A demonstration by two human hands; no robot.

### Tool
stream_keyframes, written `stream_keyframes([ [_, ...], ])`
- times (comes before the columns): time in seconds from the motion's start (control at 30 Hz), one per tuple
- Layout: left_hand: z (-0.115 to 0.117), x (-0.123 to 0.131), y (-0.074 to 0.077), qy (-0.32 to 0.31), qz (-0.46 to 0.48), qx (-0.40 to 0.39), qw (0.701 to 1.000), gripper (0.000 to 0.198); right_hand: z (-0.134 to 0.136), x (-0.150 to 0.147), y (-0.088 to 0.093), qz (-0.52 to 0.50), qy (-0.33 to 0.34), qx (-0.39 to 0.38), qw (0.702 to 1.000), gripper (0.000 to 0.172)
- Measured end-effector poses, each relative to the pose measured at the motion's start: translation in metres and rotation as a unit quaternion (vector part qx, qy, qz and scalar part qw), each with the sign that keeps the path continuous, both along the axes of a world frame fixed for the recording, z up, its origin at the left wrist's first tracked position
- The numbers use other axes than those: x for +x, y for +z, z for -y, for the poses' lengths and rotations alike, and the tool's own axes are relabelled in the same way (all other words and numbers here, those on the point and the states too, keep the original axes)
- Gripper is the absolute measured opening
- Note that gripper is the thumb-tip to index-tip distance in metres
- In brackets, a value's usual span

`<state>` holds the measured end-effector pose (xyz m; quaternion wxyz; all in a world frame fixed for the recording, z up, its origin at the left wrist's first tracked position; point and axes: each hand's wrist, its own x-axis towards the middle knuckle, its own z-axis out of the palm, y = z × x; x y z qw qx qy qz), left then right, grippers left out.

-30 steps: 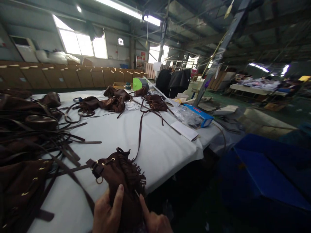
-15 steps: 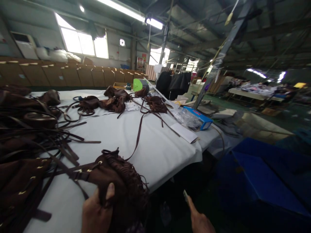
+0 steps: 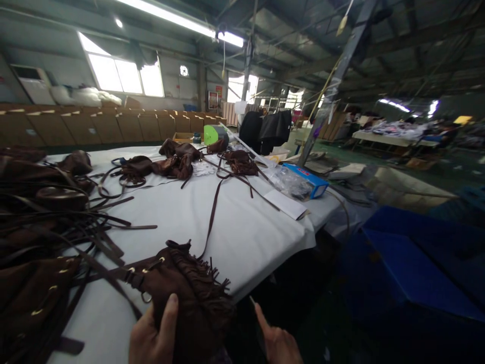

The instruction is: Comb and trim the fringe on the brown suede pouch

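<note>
Here, fringed brown suede pouch (image 3: 187, 296) clasped within left fingers (image 3: 170, 316), right fingers (image 3: 267, 328) extended just beside its fringe (image 3: 215, 278), any hold unclear

Bare left hand (image 3: 151, 333) and bare right hand (image 3: 278, 346), short fingernails (image 3: 174, 299)

Light is admitted by glaring windows (image 3: 120, 76) and ceiling tubes (image 3: 166, 17). Edges are bowed; the lower right is dim.

a dark brown suede fringed pouch (image 3: 185, 290) with brass eyelets, crumpled at the edge of the white table cloth (image 3: 246, 237), long straps trailing.
</note>
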<state>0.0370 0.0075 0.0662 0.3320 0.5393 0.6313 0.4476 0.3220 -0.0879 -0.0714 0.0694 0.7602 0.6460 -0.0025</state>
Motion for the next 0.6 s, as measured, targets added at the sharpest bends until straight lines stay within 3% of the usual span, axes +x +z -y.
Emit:
stream_keyframes([
  [0.1, -0.004, -0.005, -0.003, 0.025, 0.008, -0.041, 0.999, 0.051, 0.024, 0.039, 0.014, -0.009, -0.122, -0.010, 0.992, 0.071],
  [0.17, -0.008, -0.003, -0.006, -0.003, -0.006, -0.053, 0.999, 0.051, 0.033, 0.041, 0.037, -0.069, -0.125, 0.074, 0.987, 0.061],
  [0.23, -0.008, 0.006, -0.006, -0.030, -0.021, -0.041, 0.998, 0.048, 0.031, 0.018, 0.059, -0.123, -0.036, 0.188, 0.974, 0.056],
  [0.3, -0.005, 0.015, -0.004, -0.033, -0.024, -0.019, 0.999, 0.045, 0.021, -0.017, 0.066, -0.129, 0.126, 0.270, 0.946, 0.056],
  [0.37, 0.000, 0.019, 0.000, -0.033, -0.008, -0.012, 0.999, 0.044, 0.011, -0.047, 0.053, -0.084, 0.262, 0.281, 0.919, 0.058],
  [0.4, 0.001, 0.017, 0.002, -0.032, 0.004, -0.014, 0.999, 0.044, 0.008, -0.053, 0.040, -0.049, 0.286, 0.263, 0.920, 0.058],
  [0.47, 0.001, 0.008, 0.004, -0.021, 0.024, -0.033, 0.999, 0.046, 0.008, -0.047, 0.009, 0.015, 0.230, 0.186, 0.955, 0.059],
  [0.53, -0.001, -0.005, 0.005, 0.008, 0.036, -0.060, 0.998, 0.048, 0.016, -0.018, -0.015, 0.040, 0.094, 0.090, 0.991, 0.061],
  [0.6, -0.005, -0.015, 0.004, 0.036, 0.041, -0.078, 0.995, 0.048, 0.027, 0.014, -0.018, -0.008, -0.029, 0.043, 0.999, 0.063],
])
